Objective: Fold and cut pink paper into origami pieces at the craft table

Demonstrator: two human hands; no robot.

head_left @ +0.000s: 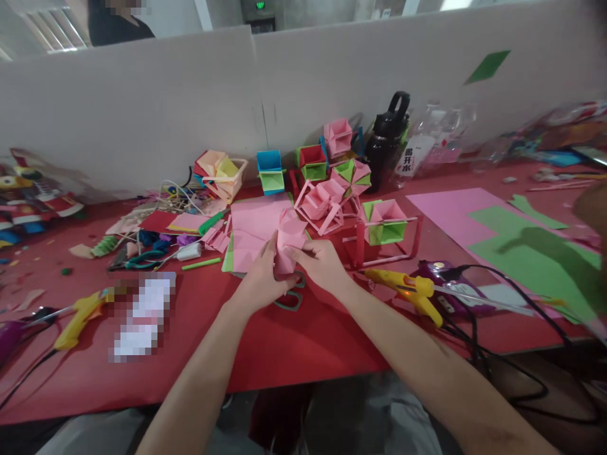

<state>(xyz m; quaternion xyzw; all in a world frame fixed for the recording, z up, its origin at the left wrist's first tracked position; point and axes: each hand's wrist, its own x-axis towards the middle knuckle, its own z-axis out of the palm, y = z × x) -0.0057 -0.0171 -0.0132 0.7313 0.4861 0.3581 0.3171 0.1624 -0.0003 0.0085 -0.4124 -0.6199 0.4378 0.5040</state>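
Observation:
Both of my hands meet over the middle of the red table. My left hand and my right hand pinch a folded pink paper piece between their fingertips, just above a stack of pink paper sheets. Under my hands lies a pair of scissors with grey-green handles, partly hidden. Folded paper boxes in pink, green, blue and red stand just behind the pink piece.
A yellow glue gun with a purple one and black cables lies right of my hands; another yellow glue gun lies left. A black bottle stands at the white partition. Pink and green sheets cover the right. Scraps and tools clutter the left.

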